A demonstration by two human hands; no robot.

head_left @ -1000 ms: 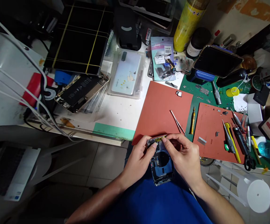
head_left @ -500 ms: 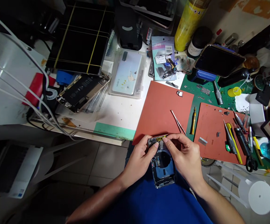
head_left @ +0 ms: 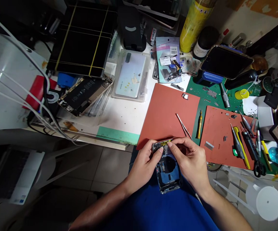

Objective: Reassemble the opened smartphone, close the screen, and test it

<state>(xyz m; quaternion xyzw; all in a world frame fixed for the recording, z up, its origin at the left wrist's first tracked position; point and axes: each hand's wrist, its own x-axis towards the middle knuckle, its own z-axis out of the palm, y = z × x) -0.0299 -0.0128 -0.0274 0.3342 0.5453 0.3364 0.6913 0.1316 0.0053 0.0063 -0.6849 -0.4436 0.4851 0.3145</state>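
Observation:
An opened phone housing (head_left: 169, 178), its inside facing up, is held over my lap at the edge of the bench. My left hand (head_left: 146, 160) grips its upper left side, thumb pressed on the inner top area. My right hand (head_left: 191, 160) holds the upper right corner, thumb and forefinger at a yellow strip (head_left: 166, 143) along the top edge. The fingers beneath the housing are hidden. Just beyond the right hand, tweezers (head_left: 182, 124) lie on a reddish-brown mat (head_left: 163, 109). A gold screwdriver (head_left: 199, 124) lies to their right.
A second mat (head_left: 217, 128) at the right bears small parts, knives and scissors (head_left: 259, 168). Behind stand a phone on a blue holder (head_left: 211, 78) and a yellow spray can (head_left: 193, 29). A white-backed phone (head_left: 131, 75) and an opened phone (head_left: 86, 94) lie left. White cables (head_left: 36, 99) hang there.

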